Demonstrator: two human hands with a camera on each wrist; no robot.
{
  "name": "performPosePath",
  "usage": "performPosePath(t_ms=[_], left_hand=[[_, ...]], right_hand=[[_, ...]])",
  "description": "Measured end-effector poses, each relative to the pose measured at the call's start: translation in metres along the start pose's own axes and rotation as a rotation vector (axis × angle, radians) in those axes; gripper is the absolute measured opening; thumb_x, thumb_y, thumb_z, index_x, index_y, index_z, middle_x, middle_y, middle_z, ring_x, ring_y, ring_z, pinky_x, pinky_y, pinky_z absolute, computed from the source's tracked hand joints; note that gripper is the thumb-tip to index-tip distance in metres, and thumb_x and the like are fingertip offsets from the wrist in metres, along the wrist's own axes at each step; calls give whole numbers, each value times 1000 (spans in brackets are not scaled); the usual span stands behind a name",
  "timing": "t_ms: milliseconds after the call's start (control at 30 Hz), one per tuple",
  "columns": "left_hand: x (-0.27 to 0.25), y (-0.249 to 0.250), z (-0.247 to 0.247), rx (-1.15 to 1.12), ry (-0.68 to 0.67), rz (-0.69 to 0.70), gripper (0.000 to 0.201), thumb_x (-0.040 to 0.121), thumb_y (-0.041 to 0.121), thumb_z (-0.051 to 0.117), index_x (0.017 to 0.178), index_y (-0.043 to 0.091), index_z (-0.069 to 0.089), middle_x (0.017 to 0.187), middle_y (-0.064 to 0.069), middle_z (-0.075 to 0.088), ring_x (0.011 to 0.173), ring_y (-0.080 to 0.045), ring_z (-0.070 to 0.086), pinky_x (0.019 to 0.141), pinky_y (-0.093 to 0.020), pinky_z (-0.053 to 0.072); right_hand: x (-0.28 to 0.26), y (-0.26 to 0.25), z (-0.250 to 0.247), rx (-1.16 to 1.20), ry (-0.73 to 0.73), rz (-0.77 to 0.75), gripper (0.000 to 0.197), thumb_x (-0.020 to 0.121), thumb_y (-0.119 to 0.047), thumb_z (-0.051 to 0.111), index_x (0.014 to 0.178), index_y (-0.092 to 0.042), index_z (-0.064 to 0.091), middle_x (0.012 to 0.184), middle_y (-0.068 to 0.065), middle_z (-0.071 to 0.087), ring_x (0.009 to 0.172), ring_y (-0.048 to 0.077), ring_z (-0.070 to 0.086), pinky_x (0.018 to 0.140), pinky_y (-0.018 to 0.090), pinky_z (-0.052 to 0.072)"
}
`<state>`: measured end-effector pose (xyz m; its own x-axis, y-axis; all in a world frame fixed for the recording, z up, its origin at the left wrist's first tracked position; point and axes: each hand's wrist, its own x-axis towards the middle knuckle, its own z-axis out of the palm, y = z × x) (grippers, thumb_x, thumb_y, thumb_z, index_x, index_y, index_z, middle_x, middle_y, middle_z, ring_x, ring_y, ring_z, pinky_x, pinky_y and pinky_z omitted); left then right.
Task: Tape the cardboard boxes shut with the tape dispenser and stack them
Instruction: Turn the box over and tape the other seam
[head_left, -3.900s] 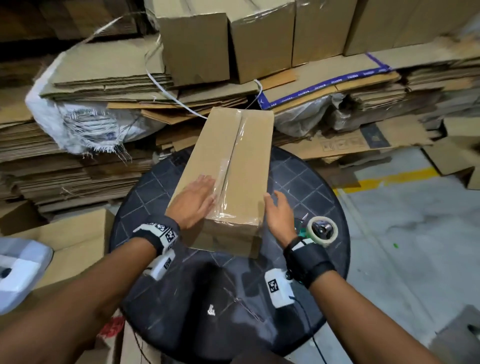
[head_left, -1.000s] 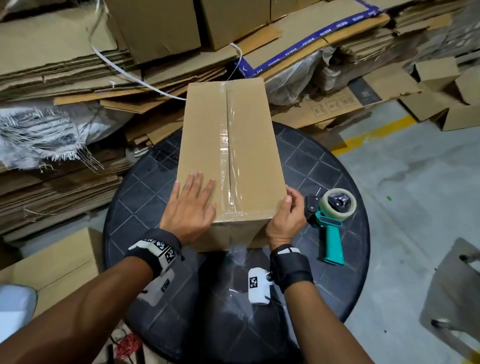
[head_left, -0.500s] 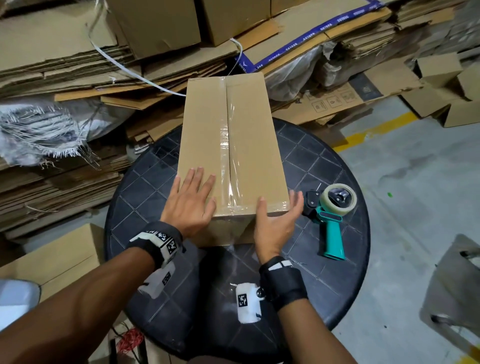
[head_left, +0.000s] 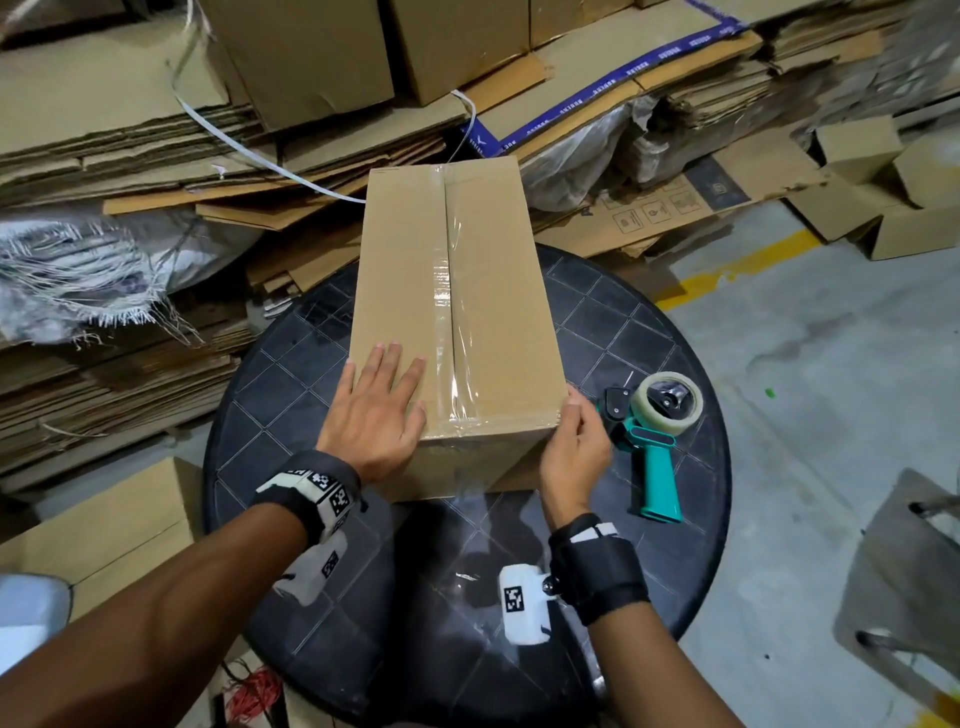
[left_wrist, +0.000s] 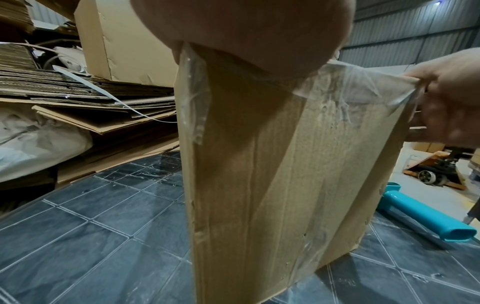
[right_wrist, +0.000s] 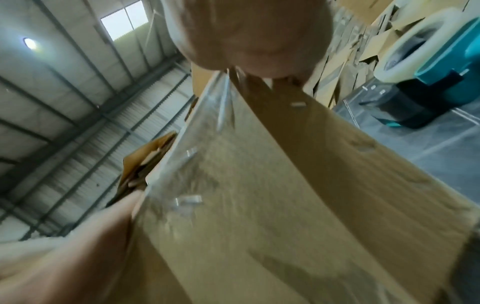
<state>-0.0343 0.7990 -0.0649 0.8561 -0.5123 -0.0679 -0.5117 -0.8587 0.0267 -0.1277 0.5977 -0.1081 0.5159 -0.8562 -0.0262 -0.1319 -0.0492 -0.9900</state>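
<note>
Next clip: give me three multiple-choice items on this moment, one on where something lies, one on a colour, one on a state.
1. Where is the tape dispenser?
A. on the box
B. on the table, right of the box
C. on the floor

2. What colour is its handle?
A. teal
B. red
C. yellow

3. How is the left hand?
A. clenched in a fist
B. flat on the cardboard box
C. holding the dispenser

Answers: 1 B, it lies on the round table by the right hand; 2 A, the grip shows teal; 3 B, straight fingers press the box top.

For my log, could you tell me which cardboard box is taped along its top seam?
The box on the round table under the left hand: box, clear tape down its centre.
</note>
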Motion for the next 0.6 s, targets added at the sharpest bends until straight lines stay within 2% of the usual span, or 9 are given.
performPosePath(t_ms=[67,133,233,267,333,400,500,567,600], left_hand=[[0,0,0,-6,2,3,68,96,48,14,160,25,15,168,-8,6,155,-24,1,125,-49,2],[0,-2,1,-19,8,6,68,96,48,16,160,25,16,168,-8,7,155,-24,2,125,-49,2],[1,-2,3,-11,8,6,67,96,47,17,160,26,17,168,-8,8,155,-23,2,124,-48,1],[1,-2,3,-6,6,4,67,96,47,17,160,26,16,168,-7,8,155,-23,2,124,-48,1],[2,-2,3,-4,7,1,67,96,48,17,160,26,17,168,-7,8,155,-24,3,125,-49,2],[2,-2,3,-4,11,4,68,96,48,15,159,25,19,167,-8,10,155,-24,5,125,-50,4],[1,-1,2,10,6,2,69,95,49,11,160,25,19,167,-9,11,155,-25,5,125,-50,5],[0,0,0,18,-4,-2,71,94,50,9,160,25,17,167,-9,9,155,-25,4,125,-50,4],[0,1,0,19,-6,-2,71,93,50,8,160,25,16,168,-9,9,155,-25,4,125,-50,4]], right_hand=[[13,-13,-1,24,-4,17,27,104,-22,51,118,-12,71,105,-6,68,98,8,60,73,2,39],[22,-25,10,36,-3,-13,29,105,-29,49,119,-12,67,106,-5,65,100,9,57,76,6,40],[23,-35,28,39,96,-74,33,105,-35,43,116,-13,66,102,-8,64,95,11,58,82,27,46],[22,-32,32,62,152,-110,38,103,-38,40,114,-13,66,101,-9,65,94,13,61,82,31,48],[18,-25,34,129,235,-174,45,100,-43,37,114,-11,65,104,-12,65,95,17,66,81,30,51],[16,-24,33,157,247,-200,47,98,-44,36,115,-10,63,105,-12,65,96,18,67,80,30,52],[16,-24,32,95,184,-228,48,97,-43,39,118,-7,61,109,-3,65,97,20,65,83,34,53],[17,-20,29,-31,132,-261,47,94,-41,45,123,-6,57,118,7,63,107,26,61,91,46,51],[16,-19,28,-155,118,-283,49,93,-40,48,127,-6,54,128,12,59,119,30,56,98,55,46]])
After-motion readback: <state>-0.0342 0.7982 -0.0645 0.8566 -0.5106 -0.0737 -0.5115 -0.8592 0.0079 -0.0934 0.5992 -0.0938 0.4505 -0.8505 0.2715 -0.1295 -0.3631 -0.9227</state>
